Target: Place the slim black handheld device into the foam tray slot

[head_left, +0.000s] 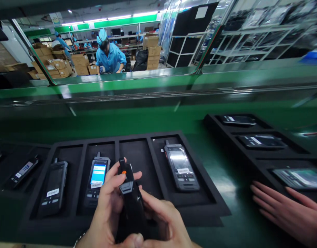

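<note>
Both of my hands are wrapped round one black handheld radio (132, 203), held tilted over the front of a black foam tray (171, 208). My left hand (105, 210) grips its left side, with fingers near the orange button by the stubby antenna. Along the right side and lower end, my right hand (166, 220) closes on it. The radio's screen is not visible. In the tray, a radio with a lit blue screen (98, 175) and a dark-screened radio (53, 186) lie to the left. Another radio (181, 167) with a barcode label lies in the right slot.
A second foam tray (232, 151) with several radios stands at the right, with another person's hand (287, 210) at its side. More radios (25, 172) lie in a tray at far left. Behind the green bench (148, 117), a worker in blue (110, 57) stands near cardboard boxes (153, 51).
</note>
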